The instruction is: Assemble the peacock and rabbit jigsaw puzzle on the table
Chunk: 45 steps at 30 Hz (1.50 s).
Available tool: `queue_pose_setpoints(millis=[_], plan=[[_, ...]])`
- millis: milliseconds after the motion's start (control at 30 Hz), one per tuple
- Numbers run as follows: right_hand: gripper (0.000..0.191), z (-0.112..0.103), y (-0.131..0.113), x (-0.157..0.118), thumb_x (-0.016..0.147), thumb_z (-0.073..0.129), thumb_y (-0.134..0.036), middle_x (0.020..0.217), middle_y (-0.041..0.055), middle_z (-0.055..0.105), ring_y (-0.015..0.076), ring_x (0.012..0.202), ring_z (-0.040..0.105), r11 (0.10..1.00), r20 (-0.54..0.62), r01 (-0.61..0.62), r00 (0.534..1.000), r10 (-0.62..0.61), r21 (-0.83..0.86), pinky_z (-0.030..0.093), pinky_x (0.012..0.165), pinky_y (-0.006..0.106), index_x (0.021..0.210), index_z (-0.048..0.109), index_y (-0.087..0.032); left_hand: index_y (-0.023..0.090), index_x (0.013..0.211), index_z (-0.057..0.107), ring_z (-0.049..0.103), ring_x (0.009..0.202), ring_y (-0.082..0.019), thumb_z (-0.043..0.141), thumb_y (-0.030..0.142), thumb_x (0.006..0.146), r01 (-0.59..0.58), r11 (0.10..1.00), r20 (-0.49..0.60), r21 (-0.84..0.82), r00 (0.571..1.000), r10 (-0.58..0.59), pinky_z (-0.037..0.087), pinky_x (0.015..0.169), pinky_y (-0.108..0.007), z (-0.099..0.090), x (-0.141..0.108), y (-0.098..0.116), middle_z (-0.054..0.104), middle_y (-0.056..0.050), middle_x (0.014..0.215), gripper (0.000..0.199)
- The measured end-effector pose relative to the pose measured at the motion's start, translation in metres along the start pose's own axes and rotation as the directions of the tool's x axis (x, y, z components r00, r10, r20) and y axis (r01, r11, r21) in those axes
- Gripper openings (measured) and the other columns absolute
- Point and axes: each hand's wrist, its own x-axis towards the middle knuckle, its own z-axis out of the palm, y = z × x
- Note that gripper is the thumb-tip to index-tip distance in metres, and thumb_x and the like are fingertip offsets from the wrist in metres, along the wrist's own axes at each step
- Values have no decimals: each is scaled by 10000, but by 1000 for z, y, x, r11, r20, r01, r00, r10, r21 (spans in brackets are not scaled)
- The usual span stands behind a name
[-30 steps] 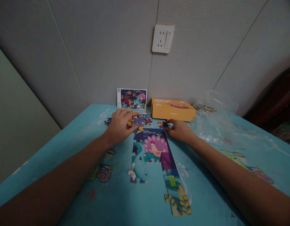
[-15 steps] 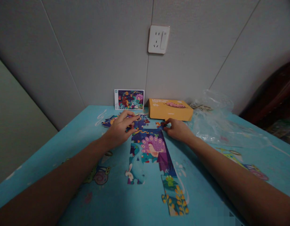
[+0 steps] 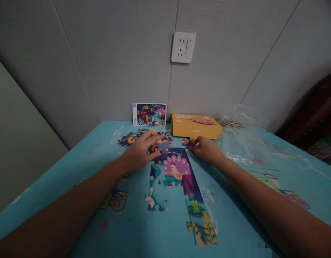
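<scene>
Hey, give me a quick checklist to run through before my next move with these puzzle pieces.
Reference: the picture card stands upright against the wall, in view. Ok.
Left: the left hand rests over pieces at the top of the puzzle; whether it holds one: cannot tell.
Right: the right hand has its fingertips at a small puzzle piece; firm grip: cannot tell.
Joins: the assembled puzzle section has a gap, with blue tabletop showing between the rabbit part and the lower strip. Not ok.
Bag: the clear plastic bag lies right of the right hand, off the puzzle. Ok.
</scene>
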Motion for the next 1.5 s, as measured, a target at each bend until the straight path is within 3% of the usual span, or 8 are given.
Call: queue_pose_setpoints(millis=[300, 500, 700, 833, 967, 1233, 1367, 1500], plan=[[336, 0, -1, 2, 809, 591, -347, 1042, 138, 706, 271, 953, 655, 999, 24, 23, 999, -22, -29, 431, 726, 307, 1081, 667, -164, 175, 1407, 419, 485, 1251, -269, 716, 405, 774, 172, 985, 374, 6, 913, -162, 377, 1042, -409, 1, -2, 9, 523, -140, 1373, 736], [322, -4, 0, 1, 726, 686, -327, 978, 119, 707, 234, 868, 652, 985, 3, -65, 998, 65, 163, 419, 661, 269, 987, 631, -146, 196, 1403, 427, 470, 1270, -266, 709, 376, 784, 183, 983, 349, -29, 923, -162, 367, 1049, -414, 2, -2, 10, 506, -126, 1396, 703], [199, -10, -5, -4, 758, 639, -364, 704, 57, 622, 173, 646, 550, 959, -130, 3, 991, 35, 284, 319, 557, 270, 726, 565, -182, 211, 1357, 467, 577, 950, -196, 705, 294, 797, 84, 994, 185, -74, 980, -69, 457, 902, -370, 7, -3, 2, 602, -65, 1085, 614], [308, -10, -21, -15, 750, 640, -460, 535, -58, 429, 82, 463, 363, 623, -111, 184, 982, -154, 760, 242, 478, 239, 715, 480, -199, 216, 1356, 453, 569, 951, -200, 704, 285, 800, 51, 997, 87, -61, 995, -45, 472, 868, -371, 6, -2, 4, 593, -55, 1048, 613], [460, -1, -37, -28, 701, 658, -617, 469, -98, 330, 53, 407, 234, 378, 35, 107, 935, -352, 920, 162, 425, 228, 699, 486, -191, 199, 1352, 448, 570, 975, -208, 710, 309, 800, -6, 998, 11, -65, 1000, 7, 483, 864, -375, 5, -1, 10, 594, -62, 1037, 621], [470, 9, -49, -36, 713, 653, -631, 452, -75, 439, 58, 385, 309, 394, 62, 62, 954, -294, 917, 183, 403, 216, 723, 525, -179, 198, 1331, 473, 571, 1049, -213, 696, 305, 813, -79, 992, -11, -97, 997, 78, 485, 892, -368, 4, -1, 15, 594, -86, 1136, 574], [471, 6, -46, -35, 754, 608, -615, 445, -44, 456, 68, 385, 323, 498, 120, 71, 932, -341, 864, 196, 405, 235, 653, 570, -157, 192, 1343, 464, 535, 1117, -233, 699, 349, 807, -69, 996, -11, -59, 998, 68, 444, 964, -403, 5, -1, 14, 587, -101, 1202, 606], [412, 2, -30, -22, 840, 542, -526, 553, 3, 576, 88, 440, 409, 669, -102, 222, 972, -214, 709, 273, 459, 242, 666, 607, -158, 173, 1380, 439, 471, 1156, -283, 694, 485, 777, 40, 996, 100, 73, 994, -48, 381, 1015, -472, 7, -3, 7, 581, -121, 1254, 725]])
